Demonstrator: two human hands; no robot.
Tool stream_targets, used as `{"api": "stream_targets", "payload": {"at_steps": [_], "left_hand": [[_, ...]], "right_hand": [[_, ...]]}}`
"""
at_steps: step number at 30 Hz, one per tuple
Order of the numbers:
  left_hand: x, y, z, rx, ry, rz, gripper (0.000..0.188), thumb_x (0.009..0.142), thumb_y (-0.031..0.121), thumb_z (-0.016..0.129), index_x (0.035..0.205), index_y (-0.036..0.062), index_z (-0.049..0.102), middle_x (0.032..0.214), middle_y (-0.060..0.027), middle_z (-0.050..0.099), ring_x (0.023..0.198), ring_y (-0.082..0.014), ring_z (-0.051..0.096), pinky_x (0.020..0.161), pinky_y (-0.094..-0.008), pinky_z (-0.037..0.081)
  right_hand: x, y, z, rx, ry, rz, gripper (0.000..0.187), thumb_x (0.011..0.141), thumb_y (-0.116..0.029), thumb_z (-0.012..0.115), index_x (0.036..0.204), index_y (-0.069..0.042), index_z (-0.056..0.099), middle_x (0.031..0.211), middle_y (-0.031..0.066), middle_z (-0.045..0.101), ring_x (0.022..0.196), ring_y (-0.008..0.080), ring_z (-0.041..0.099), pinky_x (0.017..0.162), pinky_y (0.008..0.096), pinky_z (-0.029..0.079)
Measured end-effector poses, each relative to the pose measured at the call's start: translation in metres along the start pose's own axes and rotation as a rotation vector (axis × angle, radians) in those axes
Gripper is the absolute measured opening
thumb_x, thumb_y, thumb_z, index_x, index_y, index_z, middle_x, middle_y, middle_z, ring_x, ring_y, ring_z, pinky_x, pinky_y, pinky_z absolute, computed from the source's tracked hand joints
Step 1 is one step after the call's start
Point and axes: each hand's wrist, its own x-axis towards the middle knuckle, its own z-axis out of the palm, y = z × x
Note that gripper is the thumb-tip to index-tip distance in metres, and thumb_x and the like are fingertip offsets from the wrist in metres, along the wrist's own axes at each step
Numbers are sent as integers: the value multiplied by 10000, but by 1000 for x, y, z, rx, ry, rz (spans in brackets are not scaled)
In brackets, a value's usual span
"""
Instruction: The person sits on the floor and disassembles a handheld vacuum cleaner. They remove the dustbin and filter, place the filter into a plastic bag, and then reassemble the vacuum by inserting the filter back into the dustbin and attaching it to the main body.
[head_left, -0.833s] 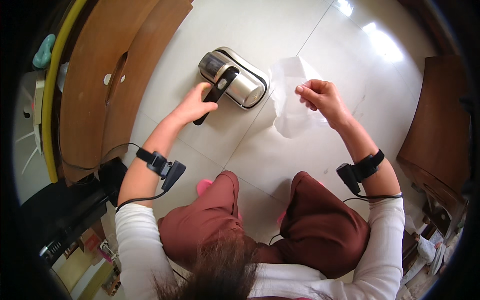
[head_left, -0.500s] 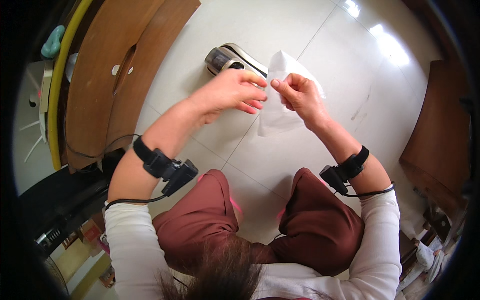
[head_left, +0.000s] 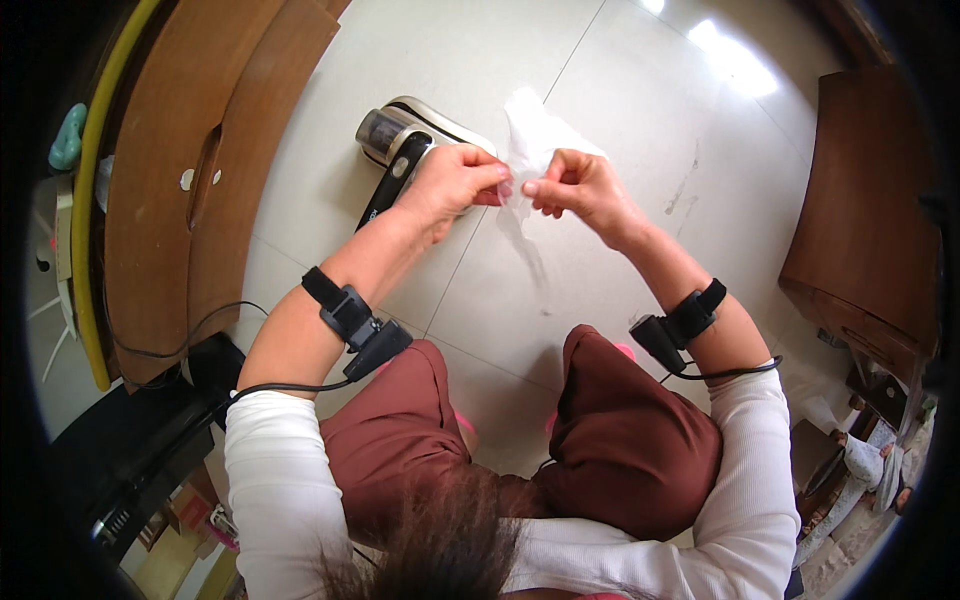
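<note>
A thin, translucent white plastic bag (head_left: 540, 128) hangs between my hands above the tiled floor. My left hand (head_left: 455, 187) is closed, its thumb and fingers pinching the bag's near left edge. My right hand (head_left: 585, 195) pinches the same bag a short way to the right, thumb against bent fingers. Part of the film droops below both hands. Beyond my left wrist, a handheld vacuum cleaner (head_left: 408, 150) with a black handle and a clear dust cup lies on the floor. My left hand and wrist hide some of it.
A brown wooden cabinet (head_left: 160, 190) stands along the left, with a dark cable (head_left: 205, 335) near its lower end. Another wooden cabinet (head_left: 850, 200) is on the right. Pale floor tiles (head_left: 640, 290) lie between them, and my bent knees (head_left: 400, 420) are close below.
My left hand, previously apart from the bag with its fingers loose, has closed on the bag's edge. My right hand still pinches it. More of the vacuum's handle shows now.
</note>
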Motion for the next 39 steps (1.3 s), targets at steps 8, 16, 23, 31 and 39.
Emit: {"api": "stream_targets", "payload": {"at_steps": [8, 16, 23, 31, 39], "left_hand": [[12, 0, -39, 402, 434, 101, 71, 782, 5, 623, 718, -20, 605, 679, -88, 649, 559, -131, 619, 515, -271, 526], [9, -12, -8, 229, 111, 17, 116, 860, 76, 617, 860, -40, 610, 715, -96, 659, 628, -143, 638, 540, -277, 525], [9, -30, -99, 610, 787, 274, 229, 759, 111, 674, 947, 6, 595, 857, -63, 636, 782, -149, 611, 709, -276, 502], [-17, -68, -116, 716, 354, -226, 314, 713, 177, 767, 899, 20, 569, 811, -77, 605, 753, -177, 592, 664, -331, 476], [-10, -91, -65, 235, 284, -191, 313, 771, 108, 735, 969, 22, 508, 835, -76, 610, 752, -151, 597, 669, -304, 479]], "right_hand": [[10, 48, -140, -645, 836, -78, 228, 747, -124, 690, 668, -21, 502, 574, 57, 495, 547, 127, 438, 530, 308, 432], [0, -19, -115, -886, 1117, -708, 178, 818, -70, 647, 745, -64, 485, 624, 65, 526, 549, 180, 491, 569, 290, 471], [17, 17, -113, -1318, 633, -169, 92, 854, -96, 605, 887, -83, 520, 848, 94, 633, 783, 296, 626, 670, 419, 496], [19, -28, -29, -1564, 541, -242, 171, 865, -105, 596, 1032, -70, 581, 995, 80, 621, 935, 261, 632, 735, 380, 538], [24, 16, 45, -339, -197, 132, 407, 944, -339, 597, 1094, 37, 647, 991, 130, 698, 848, 212, 664, 764, 359, 532]]}}
